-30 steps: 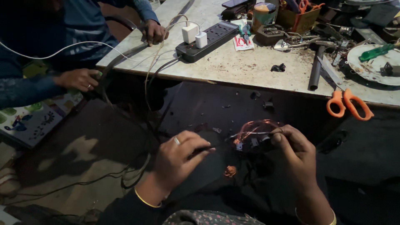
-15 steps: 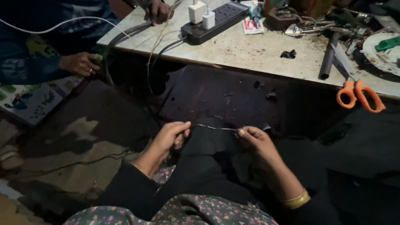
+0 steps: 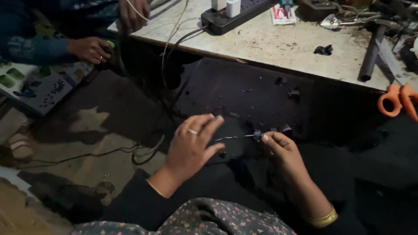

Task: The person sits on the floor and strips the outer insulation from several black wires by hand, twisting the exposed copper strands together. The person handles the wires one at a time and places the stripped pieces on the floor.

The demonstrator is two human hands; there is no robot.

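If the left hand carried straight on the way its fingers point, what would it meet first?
The left hand points right, toward the thin wire that the right hand pinches. It would likely meet that wire first, then the right hand; depth is unclear.

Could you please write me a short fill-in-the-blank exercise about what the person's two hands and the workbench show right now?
1. The right hand pinches one end of a thin silvery ____ that runs toward the left hand.
2. The left hand wears a ____ on one finger.
3. The scissors lying at the edge of the pale stained workbench have ____ handles.
4. On the workbench, white plugs sit in a black ____ strip.

Missing words: wire; ring; orange; power
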